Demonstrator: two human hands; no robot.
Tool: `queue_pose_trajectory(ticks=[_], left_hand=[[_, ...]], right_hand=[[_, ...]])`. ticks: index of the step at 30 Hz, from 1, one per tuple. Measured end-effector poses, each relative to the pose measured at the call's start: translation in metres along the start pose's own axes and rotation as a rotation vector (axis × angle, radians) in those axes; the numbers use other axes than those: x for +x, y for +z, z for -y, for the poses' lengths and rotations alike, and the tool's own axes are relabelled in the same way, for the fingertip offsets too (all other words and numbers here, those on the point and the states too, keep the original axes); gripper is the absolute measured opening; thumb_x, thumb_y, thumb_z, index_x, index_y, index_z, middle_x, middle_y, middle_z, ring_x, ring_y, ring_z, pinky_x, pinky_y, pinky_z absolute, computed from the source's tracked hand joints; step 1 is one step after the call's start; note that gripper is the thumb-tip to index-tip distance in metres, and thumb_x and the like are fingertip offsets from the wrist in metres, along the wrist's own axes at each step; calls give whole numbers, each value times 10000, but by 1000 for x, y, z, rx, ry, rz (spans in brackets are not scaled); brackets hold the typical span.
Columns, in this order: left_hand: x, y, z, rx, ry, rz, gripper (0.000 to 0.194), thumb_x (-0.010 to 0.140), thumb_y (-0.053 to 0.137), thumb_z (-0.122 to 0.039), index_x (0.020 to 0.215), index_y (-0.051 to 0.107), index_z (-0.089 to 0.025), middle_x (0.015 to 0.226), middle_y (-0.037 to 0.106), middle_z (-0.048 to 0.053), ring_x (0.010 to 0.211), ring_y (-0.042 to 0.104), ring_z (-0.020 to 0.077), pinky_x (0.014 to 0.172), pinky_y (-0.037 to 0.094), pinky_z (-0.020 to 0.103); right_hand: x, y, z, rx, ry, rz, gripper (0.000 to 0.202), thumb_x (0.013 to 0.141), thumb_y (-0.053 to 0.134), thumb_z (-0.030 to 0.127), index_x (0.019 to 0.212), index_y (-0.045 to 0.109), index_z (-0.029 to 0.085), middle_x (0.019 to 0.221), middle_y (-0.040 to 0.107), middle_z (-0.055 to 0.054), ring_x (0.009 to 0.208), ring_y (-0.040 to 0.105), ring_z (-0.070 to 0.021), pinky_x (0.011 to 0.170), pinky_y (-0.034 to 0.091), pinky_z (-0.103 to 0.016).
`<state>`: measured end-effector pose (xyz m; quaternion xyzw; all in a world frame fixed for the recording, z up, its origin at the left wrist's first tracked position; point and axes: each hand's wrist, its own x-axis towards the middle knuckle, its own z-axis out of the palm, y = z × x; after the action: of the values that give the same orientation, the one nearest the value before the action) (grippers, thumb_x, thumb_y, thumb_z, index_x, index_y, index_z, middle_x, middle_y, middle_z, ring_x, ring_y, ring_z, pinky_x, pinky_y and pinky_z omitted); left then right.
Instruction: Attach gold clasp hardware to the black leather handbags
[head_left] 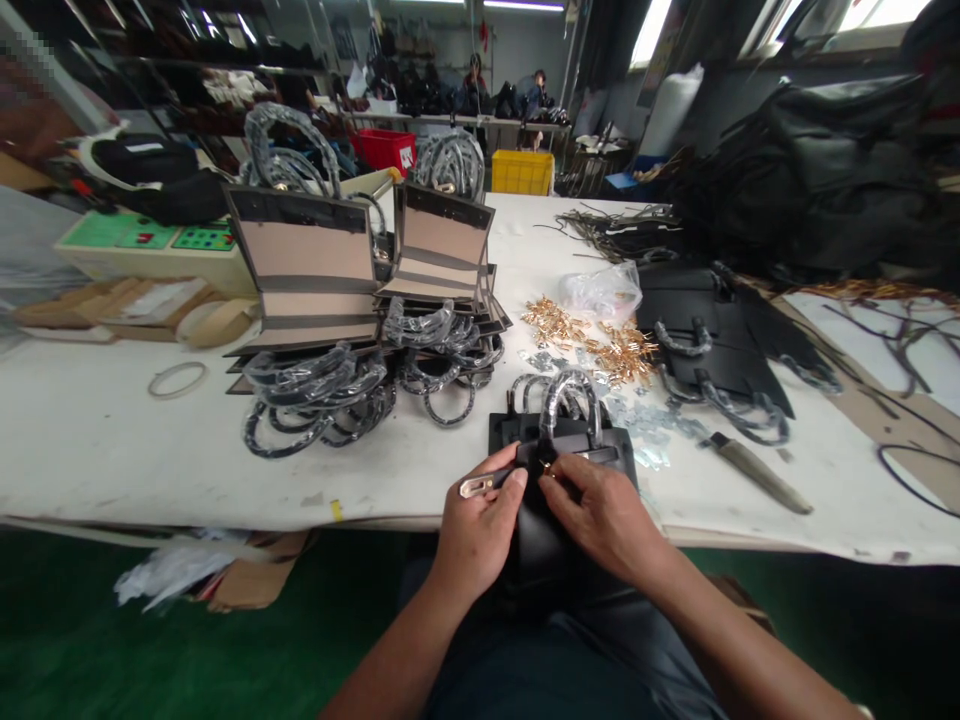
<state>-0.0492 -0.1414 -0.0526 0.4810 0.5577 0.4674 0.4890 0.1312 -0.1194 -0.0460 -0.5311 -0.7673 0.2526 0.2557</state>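
Note:
A black handbag panel (538,535) with plastic-wrapped handles (571,400) lies over the table's front edge, toward my lap. My left hand (480,525) is closed on a black strap whose metal-plated end (477,486) pokes out to the left between thumb and fingers. Close beside it, my right hand (600,510) pinches a small gold-coloured metal piece (547,468) against the panel, just below the handles. The fingertips partly hide this piece. Several gold-coloured metal parts (622,352) and flat silvery plates (649,425) are scattered beyond my right hand.
Stacked bag panels (307,240) with wrapped handles stand on the white table (187,470) at left. More black panels (705,320) lie at right, near a wrapped, knife-like tool (761,475). A yellow crate (523,173) and a red crate (382,150) are behind; people sit farther back.

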Motion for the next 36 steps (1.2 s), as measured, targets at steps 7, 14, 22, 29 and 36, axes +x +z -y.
queue_pose_trajectory(ticks=[7, 14, 22, 29, 36], left_hand=[[2, 6, 5, -55, 51, 14, 433, 925, 670, -411, 1291, 709, -182, 1196, 776, 97, 1060, 745, 261, 982, 583, 371], [11, 20, 6, -107, 20, -84, 395, 907, 680, -350, 1270, 710, -198, 1247, 760, 73, 1135, 719, 244, 1006, 562, 338], [15, 24, 10, -75, -18, -131, 300, 898, 698, -368, 1145, 768, -215, 1118, 795, 68, 1044, 736, 251, 953, 565, 355], [15, 24, 8, 42, 122, -118, 226, 946, 631, -307, 1084, 793, -233, 1126, 784, 59, 1058, 721, 240, 995, 531, 355], [11, 30, 4, 91, 250, -138, 208, 946, 612, -242, 1040, 795, -207, 1002, 769, 60, 969, 712, 211, 917, 545, 308]], right_hand=[[3, 0, -2, -40, 15, 3, 247, 992, 527, 335, 768, 521, 232, 720, 635, 6, 637, 601, -153, 646, 401, -264], [3, 6, -7, 156, 117, -138, 195, 913, 645, 340, 1076, 611, 239, 662, 610, 51, 555, 583, -134, 552, 428, -236], [7, -1, -4, 84, -10, -102, 126, 898, 625, 270, 1002, 694, 251, 685, 621, 25, 601, 586, -145, 604, 451, -254], [8, -7, -5, 27, -20, -41, 136, 937, 587, 264, 1000, 706, 258, 801, 708, -3, 672, 639, -161, 647, 457, -260], [8, -9, -5, -8, -21, 9, 137, 949, 563, 228, 896, 688, 247, 801, 717, -4, 709, 652, -168, 669, 459, -260]])
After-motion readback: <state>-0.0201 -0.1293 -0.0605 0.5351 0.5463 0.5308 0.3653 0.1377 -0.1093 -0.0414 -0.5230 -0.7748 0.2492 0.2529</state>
